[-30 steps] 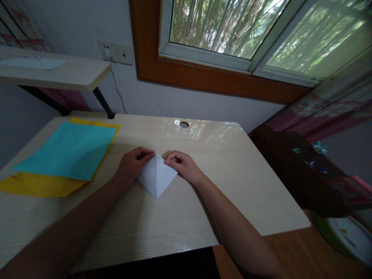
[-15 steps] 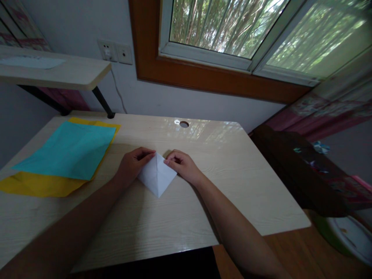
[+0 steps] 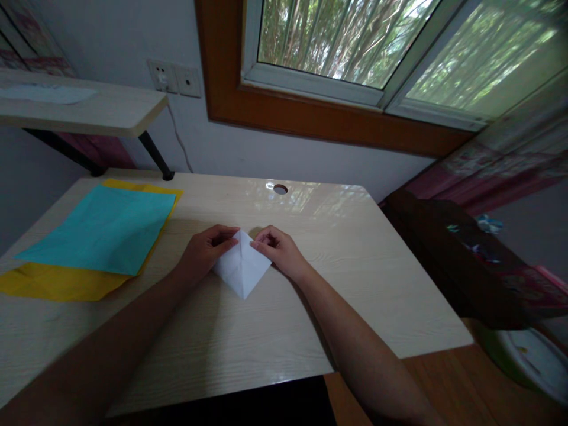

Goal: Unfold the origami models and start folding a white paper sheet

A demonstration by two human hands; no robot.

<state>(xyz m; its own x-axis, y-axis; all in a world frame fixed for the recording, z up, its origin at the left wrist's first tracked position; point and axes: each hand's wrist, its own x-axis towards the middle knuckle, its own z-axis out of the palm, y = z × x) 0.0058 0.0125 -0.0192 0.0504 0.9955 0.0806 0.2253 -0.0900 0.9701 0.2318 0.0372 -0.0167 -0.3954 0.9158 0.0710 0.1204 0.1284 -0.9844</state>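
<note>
A small white folded paper (image 3: pixel 245 269), diamond-shaped with a crease down its middle, is held at the centre of the desk (image 3: pixel 355 284). My left hand (image 3: pixel 207 249) pinches its upper left edge near the top corner, thumb in front and fingers behind. At the upper right edge, my right hand (image 3: pixel 279 251) grips it between thumb and curled fingers. One corner of the paper points toward me. The fingertips behind the sheet are hidden.
Left on the desk lie a turquoise sheet (image 3: pixel 106 228) and a yellow sheet (image 3: pixel 66 283) under it. A raised shelf (image 3: pixel 115 112) stands at the back left. A cable hole (image 3: pixel 280 189) is near the back edge, below the window (image 3: pixel 328 47).
The white paper has shifted very slightly to the right, and its left side has tilted a little. Both hands keep their hold, the left having moved slightly along the edge.
</note>
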